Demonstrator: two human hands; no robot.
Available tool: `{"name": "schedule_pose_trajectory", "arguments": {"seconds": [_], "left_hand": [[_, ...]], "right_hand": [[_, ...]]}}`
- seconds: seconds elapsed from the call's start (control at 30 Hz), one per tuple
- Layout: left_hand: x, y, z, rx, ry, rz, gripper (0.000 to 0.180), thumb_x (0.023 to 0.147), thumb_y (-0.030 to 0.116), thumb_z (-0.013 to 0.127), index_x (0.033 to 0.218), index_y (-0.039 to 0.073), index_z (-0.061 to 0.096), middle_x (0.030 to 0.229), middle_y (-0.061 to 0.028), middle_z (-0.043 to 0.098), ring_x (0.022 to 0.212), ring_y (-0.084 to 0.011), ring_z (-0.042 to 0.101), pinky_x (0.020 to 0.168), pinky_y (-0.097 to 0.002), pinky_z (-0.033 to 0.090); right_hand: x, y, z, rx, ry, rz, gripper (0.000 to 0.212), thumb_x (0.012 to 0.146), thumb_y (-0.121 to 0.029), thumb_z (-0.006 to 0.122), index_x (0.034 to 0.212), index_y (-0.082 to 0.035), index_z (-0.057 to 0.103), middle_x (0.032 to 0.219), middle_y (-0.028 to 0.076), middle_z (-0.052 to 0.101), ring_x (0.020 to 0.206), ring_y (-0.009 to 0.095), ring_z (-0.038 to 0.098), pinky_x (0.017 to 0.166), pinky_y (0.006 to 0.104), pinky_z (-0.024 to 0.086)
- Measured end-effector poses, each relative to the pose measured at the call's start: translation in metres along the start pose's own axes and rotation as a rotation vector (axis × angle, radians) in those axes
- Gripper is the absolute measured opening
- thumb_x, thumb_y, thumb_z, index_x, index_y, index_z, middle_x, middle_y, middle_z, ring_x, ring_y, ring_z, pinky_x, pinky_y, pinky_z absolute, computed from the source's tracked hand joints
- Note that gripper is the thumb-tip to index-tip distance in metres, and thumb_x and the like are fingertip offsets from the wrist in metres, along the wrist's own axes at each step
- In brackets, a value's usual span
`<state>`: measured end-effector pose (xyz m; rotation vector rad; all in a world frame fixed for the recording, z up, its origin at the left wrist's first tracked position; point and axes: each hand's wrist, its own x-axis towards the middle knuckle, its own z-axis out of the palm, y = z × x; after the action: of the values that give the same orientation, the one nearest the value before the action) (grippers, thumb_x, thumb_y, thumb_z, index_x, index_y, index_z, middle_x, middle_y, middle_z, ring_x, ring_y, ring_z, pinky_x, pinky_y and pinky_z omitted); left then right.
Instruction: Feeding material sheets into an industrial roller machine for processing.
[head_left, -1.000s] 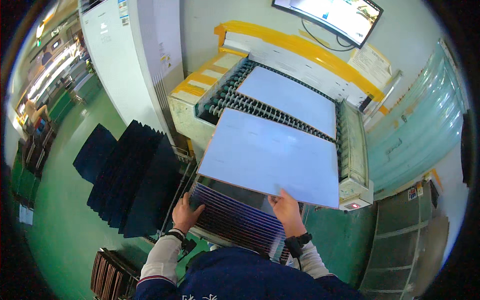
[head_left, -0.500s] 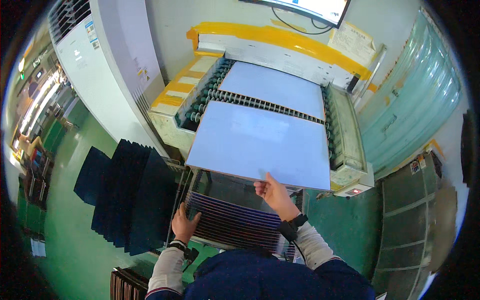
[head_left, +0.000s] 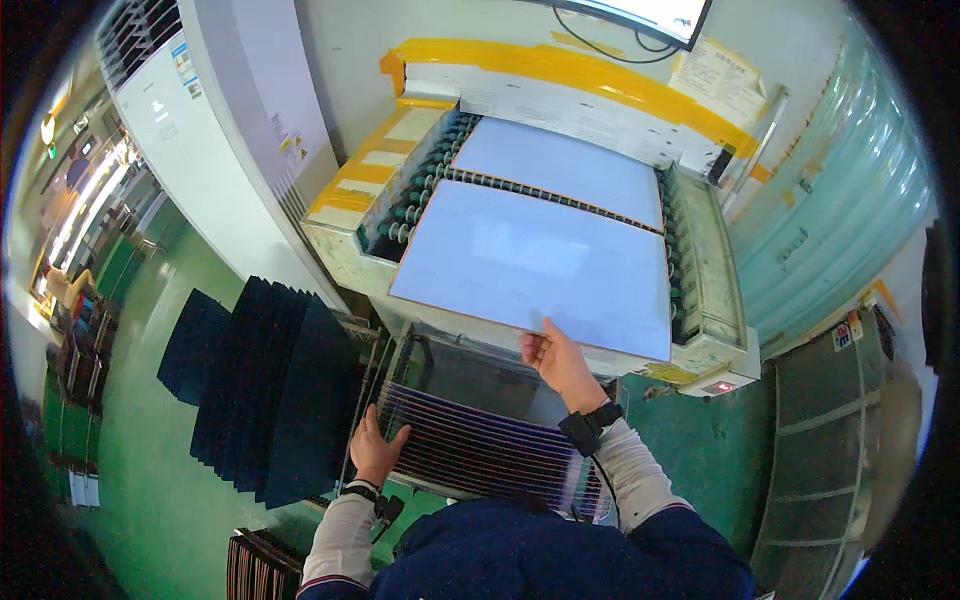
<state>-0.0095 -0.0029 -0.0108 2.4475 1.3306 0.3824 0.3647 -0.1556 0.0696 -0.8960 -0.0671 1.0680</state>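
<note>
Right hand: the right hand (head_left: 562,362) reaches up to the near edge of the front sheet (head_left: 535,268), thumb and fingers pinching that edge from below and above, likely so the wide, thin panel can be steered without touching its face.
Front sheet: pale blue, flat, lying on the roller machine (head_left: 700,290) straight ahead of the grip, with its near edge overhanging toward the person, which leaves a lip to hold.
Back sheet: a second pale blue sheet (head_left: 560,165) lies farther from the grip on the same rollers, just beyond the first, with a row of rollers showing between the two.
Left hand: the left hand (head_left: 375,452) rests low and to the left of the pinching hand, fingers spread over the corner of the rack of sheets (head_left: 480,450); it seems to steady the stack, though whether it grips a single sheet I cannot tell.
Rack: it stands directly below the grip, sheets set on edge in close rows, probably so one can be drawn at a time.
Dark panels: a fanned group (head_left: 265,385) leans on the floor left of the resting hand.
Count: two hands, two pale sheets on the rollers, one rack; the racked sheets are too many and too fine to count; roughly six or seven dark panels.
</note>
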Motion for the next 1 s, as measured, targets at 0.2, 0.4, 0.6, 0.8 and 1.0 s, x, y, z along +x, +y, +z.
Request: {"name": "schedule_pose_trajectory", "arguments": {"seconds": [0.2, 0.4, 0.6, 0.8, 1.0], "left_hand": [[0.001, 0.001, -0.001, 0.005, -0.033, -0.037, 0.093, 0.082, 0.059, 0.078, 0.146, -0.001, 0.048, 0.128, -0.0232, 0.065, 0.113, -0.0406, 0.066, 0.094, -0.0464, 0.054], [0.001, 0.003, -0.003, -0.021, -0.017, -0.021, 0.093, 0.082, 0.059, 0.078, 0.147, -0.001, 0.047, 0.128, -0.0222, 0.065, 0.113, -0.0402, 0.065, 0.095, -0.0468, 0.054], [0.000, 0.002, -0.003, -0.004, -0.024, -0.019, 0.092, 0.081, 0.058, 0.078, 0.146, 0.000, 0.048, 0.126, -0.0209, 0.066, 0.111, -0.0389, 0.066, 0.094, -0.0462, 0.054], [0.005, 0.008, -0.005, -0.015, -0.014, -0.013, 0.090, 0.081, 0.057, 0.078, 0.145, 0.001, 0.049, 0.122, -0.0203, 0.066, 0.110, -0.0384, 0.066, 0.092, -0.0461, 0.054], [0.002, 0.002, -0.005, 0.007, -0.010, -0.023, 0.089, 0.082, 0.058, 0.078, 0.145, 0.001, 0.049, 0.123, -0.0213, 0.067, 0.109, -0.0380, 0.067, 0.091, -0.0456, 0.055]], "right_hand": [[0.011, -0.005, -0.002, -0.005, 0.021, 0.022, 0.045, 0.105, -0.042, 0.058, 0.109, 0.002, 0.065, 0.098, 0.015, 0.071, 0.086, 0.023, 0.065, 0.079, 0.0381, 0.054], [0.018, -0.011, -0.003, -0.006, 0.008, 0.011, 0.047, 0.103, -0.042, 0.062, 0.109, 0.004, 0.064, 0.098, 0.013, 0.069, 0.086, 0.022, 0.064, 0.081, 0.0382, 0.053], [0.022, -0.012, -0.003, 0.007, 0.017, 0.016, 0.048, 0.102, -0.043, 0.062, 0.109, 0.004, 0.064, 0.097, 0.012, 0.068, 0.086, 0.023, 0.063, 0.081, 0.0377, 0.053], [0.030, -0.015, -0.010, 0.031, -0.001, 0.006, 0.051, 0.103, -0.047, 0.060, 0.109, 0.004, 0.064, 0.095, 0.012, 0.068, 0.085, 0.022, 0.064, 0.078, 0.0357, 0.054], [0.016, 0.014, -0.007, -0.207, 0.008, 0.076, 0.051, 0.102, -0.052, 0.059, 0.107, -0.002, 0.069, 0.092, 0.009, 0.071, 0.082, 0.021, 0.067, 0.075, 0.0348, 0.055]]}}
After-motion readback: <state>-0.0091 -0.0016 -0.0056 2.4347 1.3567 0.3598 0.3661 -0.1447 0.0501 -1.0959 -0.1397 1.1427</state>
